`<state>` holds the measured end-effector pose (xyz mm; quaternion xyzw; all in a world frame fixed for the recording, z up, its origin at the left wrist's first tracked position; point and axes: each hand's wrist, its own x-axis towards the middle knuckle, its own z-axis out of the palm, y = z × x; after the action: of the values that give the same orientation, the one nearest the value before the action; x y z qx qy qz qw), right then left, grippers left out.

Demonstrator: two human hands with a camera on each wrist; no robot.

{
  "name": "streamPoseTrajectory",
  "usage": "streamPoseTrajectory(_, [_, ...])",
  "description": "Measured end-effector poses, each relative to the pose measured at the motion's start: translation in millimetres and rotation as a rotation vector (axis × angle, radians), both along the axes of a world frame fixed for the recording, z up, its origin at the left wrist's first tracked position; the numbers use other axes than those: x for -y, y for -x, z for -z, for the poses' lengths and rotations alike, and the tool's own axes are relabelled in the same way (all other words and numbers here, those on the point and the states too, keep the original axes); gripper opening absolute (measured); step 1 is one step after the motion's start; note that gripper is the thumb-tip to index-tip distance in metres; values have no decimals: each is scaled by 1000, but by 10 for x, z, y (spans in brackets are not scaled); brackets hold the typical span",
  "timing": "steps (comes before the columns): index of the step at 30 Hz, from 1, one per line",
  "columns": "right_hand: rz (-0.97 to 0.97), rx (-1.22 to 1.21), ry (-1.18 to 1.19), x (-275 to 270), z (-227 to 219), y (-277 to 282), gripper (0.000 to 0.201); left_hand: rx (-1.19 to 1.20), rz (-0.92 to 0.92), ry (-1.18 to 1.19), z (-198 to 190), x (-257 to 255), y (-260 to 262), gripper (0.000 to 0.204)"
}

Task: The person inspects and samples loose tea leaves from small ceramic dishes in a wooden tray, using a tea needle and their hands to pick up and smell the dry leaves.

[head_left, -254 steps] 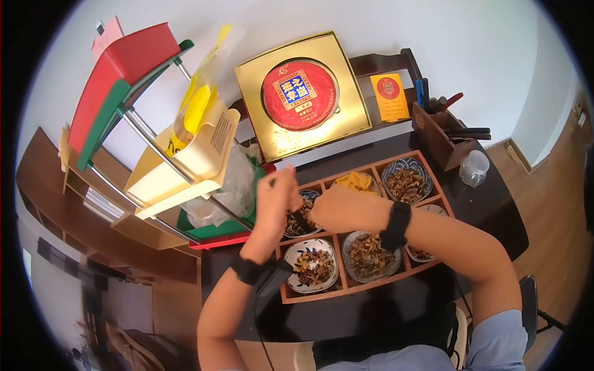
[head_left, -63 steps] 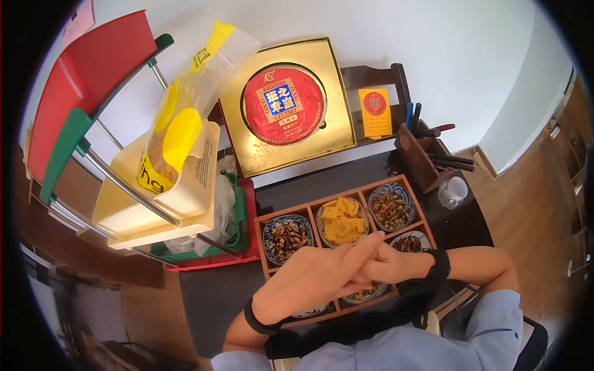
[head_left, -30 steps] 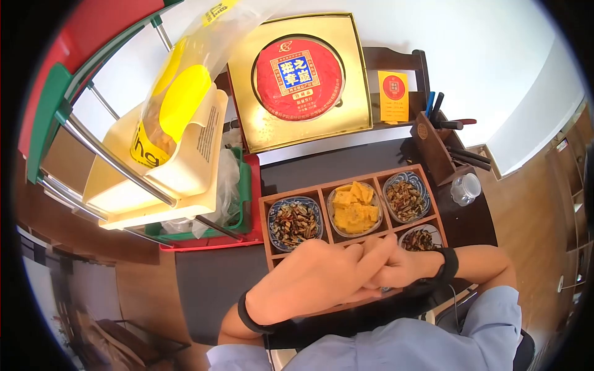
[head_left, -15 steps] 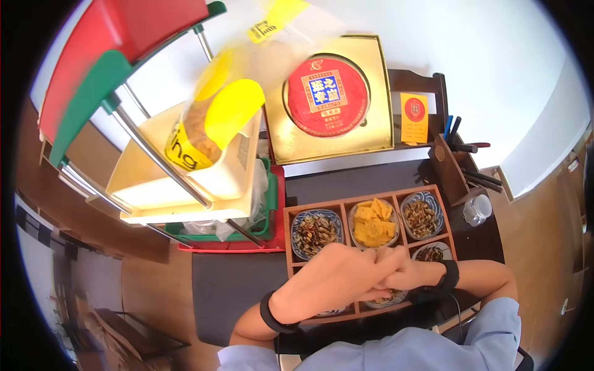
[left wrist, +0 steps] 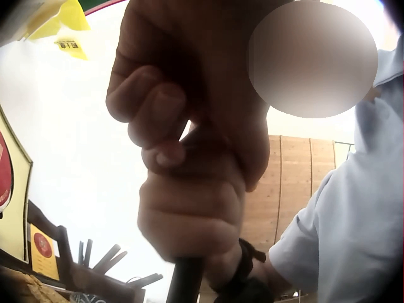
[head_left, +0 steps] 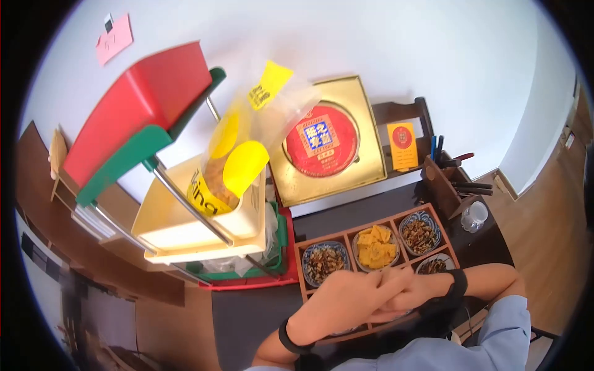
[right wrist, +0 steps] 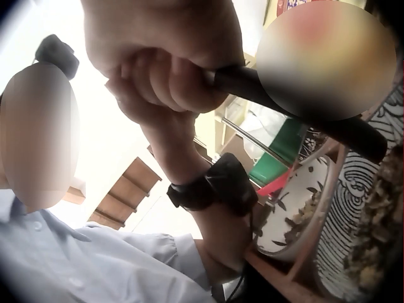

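In the head view my left hand (head_left: 346,300) lies over my right hand (head_left: 427,289), fingers overlapping, above the near part of a wooden compartment tray (head_left: 299,266). A thick black rod (right wrist: 356,140) with a rounded end sticks out from between the hands, over the bowls in the right wrist view. In the left wrist view my right fist grips this rod, and my left fingers curl round above it. The hands hide its upper part. A bowl of yellow slices (head_left: 376,246) and bowls of dark chopped dried pieces (head_left: 326,263) sit in the tray.
A tiered rack (head_left: 204,244) with a yellow-printed bag (head_left: 247,167) stands left. Behind are a gold box (head_left: 374,173) with a red disc and an orange card (head_left: 403,147). A pen holder (head_left: 442,185) and a glass jar (head_left: 474,216) stand right.
Long before, the left fist was raised apart from the right over the tray's left side. Since then the hands have come together, overlapping; lately they stay so while the head view shifts.
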<state>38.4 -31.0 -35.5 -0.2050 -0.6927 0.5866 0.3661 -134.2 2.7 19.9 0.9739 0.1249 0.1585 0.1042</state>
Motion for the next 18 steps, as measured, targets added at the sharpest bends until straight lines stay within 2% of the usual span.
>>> streamPoseTrajectory(1, [-22,-47,-23,5,-69,11,17,-7,-4,4,4,14,0,53])
streamPoseTrajectory(3, [62,-65,-24,14,221,35,20,-22,23,-7,41,28,-5,53])
streamPoseTrajectory(4, [52,-16,95,-1,345,5,20,13,17,63,91,-6,-18,54])
streamPoseTrajectory(6, [50,45,238,-12,299,-44,20,23,-5,103,97,-37,-37,53])
streamPoseTrajectory(9, [16,-38,192,26,-2,-12,20,18,-14,115,11,8,-52,51])
streamPoseTrajectory(11, [16,-65,129,64,36,-28,21,6,-9,105,7,35,-71,49])
streamPoseTrajectory(13, [-1,7,307,97,188,-75,21,-59,-2,120,28,55,-101,48])
streamPoseTrajectory(15, [33,45,260,91,351,-100,22,-111,-10,127,109,7,-149,50])
streamPoseTrajectory(17, [33,-39,211,30,273,-64,22,22,26,173,111,-9,-144,52])
streamPoseTrajectory(18, [27,-77,130,54,208,-70,22,2,14,169,89,9,-120,55])
